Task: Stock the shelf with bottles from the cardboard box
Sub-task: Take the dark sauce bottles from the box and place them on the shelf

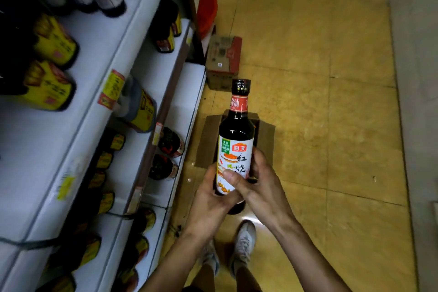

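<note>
Bottle (234, 147) of dark sauce is held at its lower half by both grips: the left grip (208, 206) curls round it and the right grip (259, 188) lays a thumb over the label. It stands upright, cap on top, above the open cardboard box (265, 130). The shelf (182, 92) lies to the left, nearer the left grip.

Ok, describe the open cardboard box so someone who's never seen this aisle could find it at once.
Follow the white shelving on the left down to the yellow tiled floor. The open cardboard box lies beside the shelf's base, directly behind the held bottle. Its brown flaps are spread open, unlike the sealed, red-printed carton farther along.
</note>
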